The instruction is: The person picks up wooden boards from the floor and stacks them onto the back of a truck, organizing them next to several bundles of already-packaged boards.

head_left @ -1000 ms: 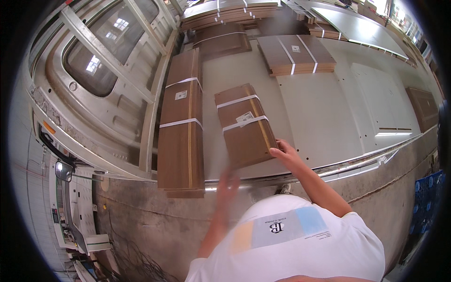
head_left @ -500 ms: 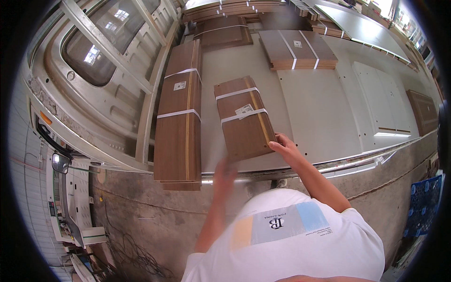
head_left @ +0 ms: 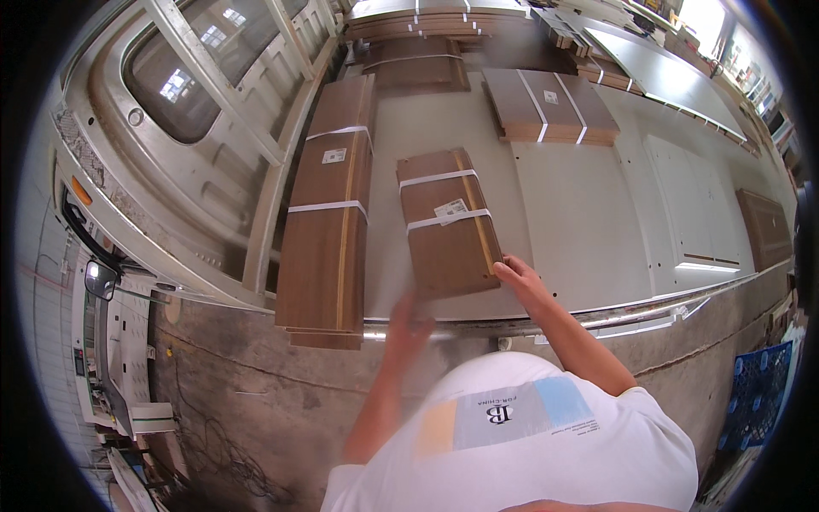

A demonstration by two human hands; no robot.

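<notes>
Pinching short bundle [head_left: 448,237] with right hand [head_left: 520,282]; cannot tell for blurred left hand [head_left: 408,328]; flanked by long bundle [head_left: 326,220] leftward, wide bundle [head_left: 553,111] beyond.

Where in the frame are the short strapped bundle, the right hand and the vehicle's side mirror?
Short strapped bundle [head_left: 452,246]: head view, brown top face, just below the lower white strap.
Right hand [head_left: 522,282]: head view, back of the hand.
Side mirror [head_left: 100,279]: head view, its glass.

Shirt [head_left: 546,461]: white, short-sleeved. Print [head_left: 474,427]: orange, grey and blue blocks; black emblem [head_left: 500,414] on the grey. Left hand [head_left: 408,326], right hand [head_left: 522,280]: bare.
</notes>
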